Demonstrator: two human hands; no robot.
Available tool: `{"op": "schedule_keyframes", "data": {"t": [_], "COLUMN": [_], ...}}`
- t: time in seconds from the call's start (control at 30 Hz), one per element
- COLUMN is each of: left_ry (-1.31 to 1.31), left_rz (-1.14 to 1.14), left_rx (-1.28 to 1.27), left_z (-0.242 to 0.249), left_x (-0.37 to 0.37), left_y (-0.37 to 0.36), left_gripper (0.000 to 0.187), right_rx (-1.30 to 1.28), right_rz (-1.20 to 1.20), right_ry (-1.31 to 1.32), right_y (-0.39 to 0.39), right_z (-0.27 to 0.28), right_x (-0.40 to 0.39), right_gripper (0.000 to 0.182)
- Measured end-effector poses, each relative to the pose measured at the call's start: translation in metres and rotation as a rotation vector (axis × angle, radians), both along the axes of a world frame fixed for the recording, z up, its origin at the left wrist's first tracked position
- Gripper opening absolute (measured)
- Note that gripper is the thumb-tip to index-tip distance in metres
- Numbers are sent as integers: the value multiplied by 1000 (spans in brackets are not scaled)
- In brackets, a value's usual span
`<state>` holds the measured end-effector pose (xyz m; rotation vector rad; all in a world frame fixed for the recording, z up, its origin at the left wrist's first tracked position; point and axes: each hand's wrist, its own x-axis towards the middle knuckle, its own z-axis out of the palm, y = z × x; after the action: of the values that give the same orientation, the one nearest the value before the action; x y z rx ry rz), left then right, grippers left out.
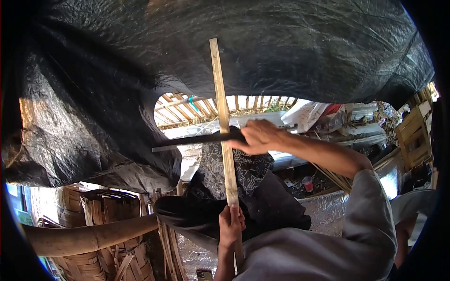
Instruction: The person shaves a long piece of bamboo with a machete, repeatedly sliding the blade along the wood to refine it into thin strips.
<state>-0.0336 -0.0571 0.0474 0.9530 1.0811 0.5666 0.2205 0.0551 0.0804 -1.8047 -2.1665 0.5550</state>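
Bamboo strip [224, 117] upright at centre frame, before black tarp [140, 70]. Left hand [231, 227], fingers wrapped, grips its lower end. Right hand [260, 136], fingers clenched round handle, lays dark blade [197, 139] crosswise against strip's middle

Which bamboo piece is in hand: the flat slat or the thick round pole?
The flat slat, upright, gripped low by the left hand. The round pole lies untouched, lower left.

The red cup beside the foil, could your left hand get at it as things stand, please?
Probably not: the left hand grips the bamboo strip, and the right arm crosses in front of the cup.
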Motion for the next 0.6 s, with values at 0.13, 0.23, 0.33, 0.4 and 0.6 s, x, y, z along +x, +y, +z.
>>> {"op": "schedule_keyframes", "data": {"t": [0.13, 0.23, 0.33, 0.4, 0.6], "left_ry": [32, 26, -11, -35, -324], "left_rz": [-7, 4, -11, -28, -168], "left_rx": [16, 43, 16, -43, -234], "left_z": [-5, -1, 0, 1, -17], "left_x": [1, 2, 1, 0, -11], "left_y": [1, 0, 2, 6, 31], "left_gripper": [34, 33, 33, 35, 53], "right_rx": [256, 228, 112, 63, 78], "right_rz": [186, 1, -18, 39, 0], "right_ry": [-193, -185, -36, -165, -178], "right_y": [-7, 15, 13, -3, -32], "right_z": [-4, -5, 1, 5, 8], "right_x": [-3, 10, 7, -3, -23], "right_gripper": [70, 72, 74, 75, 74]}}
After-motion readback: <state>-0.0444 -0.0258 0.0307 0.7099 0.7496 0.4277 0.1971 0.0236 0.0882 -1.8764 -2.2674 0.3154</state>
